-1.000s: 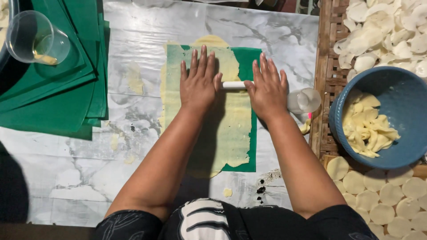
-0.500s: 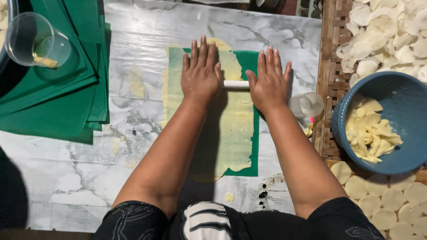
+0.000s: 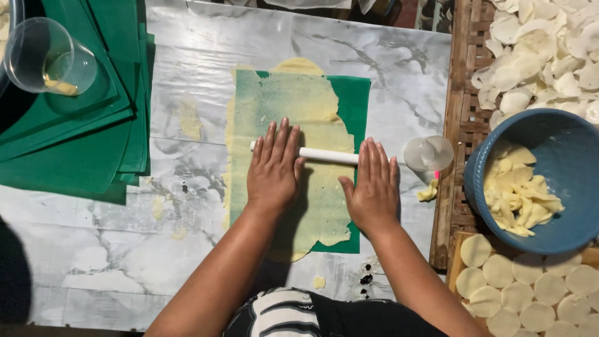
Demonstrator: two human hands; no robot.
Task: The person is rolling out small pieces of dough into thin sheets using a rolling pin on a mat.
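A thin sheet of pale yellow dough (image 3: 315, 125) lies spread over a green plastic sheet (image 3: 354, 100) on the marble-patterned table. A slim white rolling pin (image 3: 326, 155) lies across the dough. My left hand (image 3: 272, 168) presses flat on the pin's left part, fingers together and stretched out. My right hand (image 3: 373, 186) lies flat on the pin's right part, over the dough's right edge. Both palms are down and neither hand wraps around the pin.
A stack of green sheets (image 3: 75, 118) and a clear plastic cup (image 3: 47, 57) sit at the left. A small clear cup (image 3: 429, 153) lies right of the pin. A blue bowl (image 3: 486, 162) holds dough scraps, and woven trays (image 3: 465, 75) carry several round dough discs (image 3: 499, 271).
Both hands and the rolling pin have come back toward me over the dough, from its far part to its middle.
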